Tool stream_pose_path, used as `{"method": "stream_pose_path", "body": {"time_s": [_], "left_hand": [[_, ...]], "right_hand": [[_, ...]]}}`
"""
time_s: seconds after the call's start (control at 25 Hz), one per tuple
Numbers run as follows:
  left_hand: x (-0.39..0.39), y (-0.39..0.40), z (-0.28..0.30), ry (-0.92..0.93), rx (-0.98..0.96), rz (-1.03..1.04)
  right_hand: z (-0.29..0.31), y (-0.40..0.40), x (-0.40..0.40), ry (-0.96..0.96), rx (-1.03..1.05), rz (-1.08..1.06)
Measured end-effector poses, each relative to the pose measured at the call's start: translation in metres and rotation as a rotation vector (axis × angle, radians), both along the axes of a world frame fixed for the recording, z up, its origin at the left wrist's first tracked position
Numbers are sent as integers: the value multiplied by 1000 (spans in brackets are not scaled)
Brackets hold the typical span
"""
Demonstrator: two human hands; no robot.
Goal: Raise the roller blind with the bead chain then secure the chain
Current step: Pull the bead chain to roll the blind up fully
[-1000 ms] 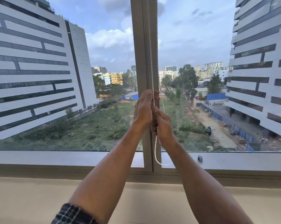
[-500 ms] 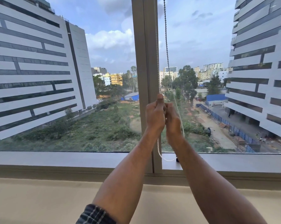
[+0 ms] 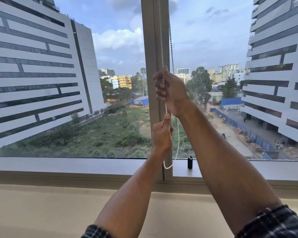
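Both forearms extended fwd and up, plaid sleeves at elbows. Right hand (image 3: 173, 91) higher, grip closed, fingers curled, thumb up. Left hand (image 3: 162, 133) directly below, apart from it, fist closed w/ thumb pointing up. Wrists roughly straight.

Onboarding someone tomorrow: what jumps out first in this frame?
Two hands stacked on the white bead chain at the central window mullion: right hand above, left hand below, both fisted on it. The chain's loop hangs near the sill, beside a small black clip. Tall buildings flank the view.
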State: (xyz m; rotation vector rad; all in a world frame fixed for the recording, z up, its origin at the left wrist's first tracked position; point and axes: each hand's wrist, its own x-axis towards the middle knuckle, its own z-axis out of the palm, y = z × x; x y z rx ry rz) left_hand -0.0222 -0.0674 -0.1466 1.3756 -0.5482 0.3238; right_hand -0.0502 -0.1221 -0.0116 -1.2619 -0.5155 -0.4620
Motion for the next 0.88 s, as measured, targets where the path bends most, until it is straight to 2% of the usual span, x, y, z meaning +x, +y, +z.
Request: {"method": "stream_pose_path", "body": {"time_s": [0.12,0.28,0.52,0.6,0.68,0.76,0.88], "left_hand": [[0,1,-24,50,23,-48],[1,2,-23,103,-4,-123],[0,6,-20,90,-50,-152],[3,7,-23,57,-34,-148],[5,11,-25,-16,18,-76],[9,16,-19,-85,45,83],[8,21,16,-50,-24,246]], "right_hand": [[-21,1,7,10,54,-91],[-33,5,14,-61,178,-59],[-59,2,22,23,156,-23],[-67,0,23,0,159,-4],[-70,-4,23,-19,182,-5],[-70,-8,23,-37,196,-23],[-72,-6,23,-95,189,-63]]}}
